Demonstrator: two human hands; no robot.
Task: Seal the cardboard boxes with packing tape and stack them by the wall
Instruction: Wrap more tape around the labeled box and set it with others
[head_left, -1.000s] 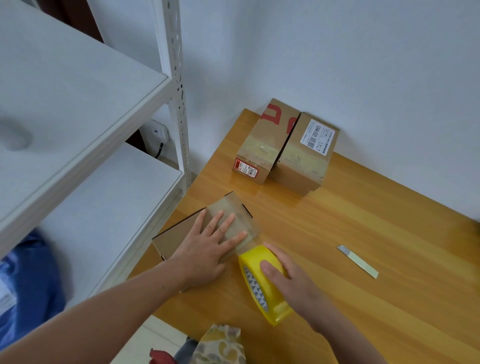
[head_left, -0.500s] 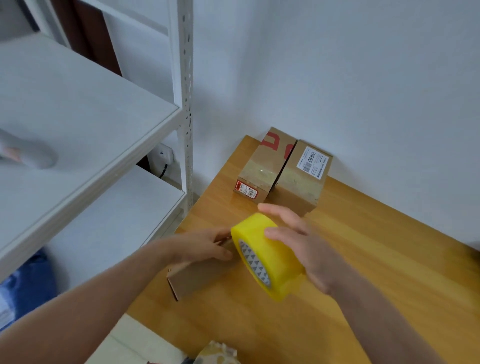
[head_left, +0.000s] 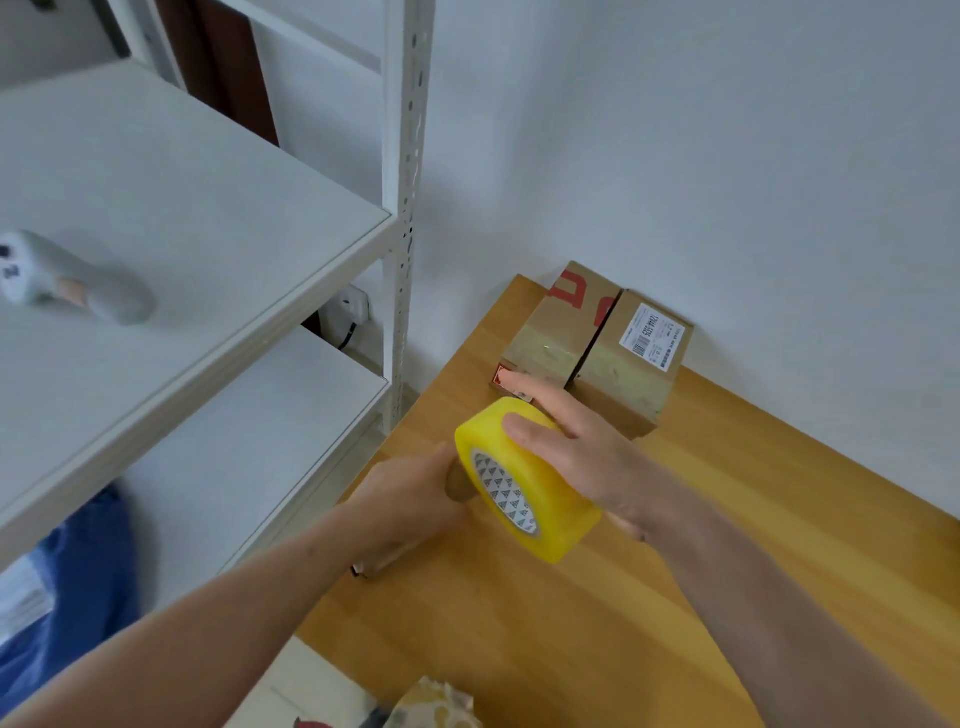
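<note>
**Item:** tape roll (head_left: 524, 483), yellow, held on edge above the table (head_left: 779, 545), core facing the camera.
**Grip:** right hand (head_left: 587, 452) grasps the roll, fingers curled over its outer face.
**Below and left of the grip:** small box (head_left: 375, 564), mostly hidden, with one near corner showing. The left hand (head_left: 410, 493) lies on it. Its fingertips are behind the roll, so clasping or merely pressing cannot be told.
**Beyond the grip:** two sealed boxes (head_left: 556, 332) side by side against the wall (head_left: 727, 156).
**Left of the grip:** shelf unit (head_left: 208, 234).

**Likely faults:**
- The tape's free end is not visible. A hurried pull could lay the strip crooked or fold it onto itself.
- The box sits close to the table's left edge, so drag from the roll could slide it off if the left hand eases.
- The flaps could spring open under a loose hold.
</note>
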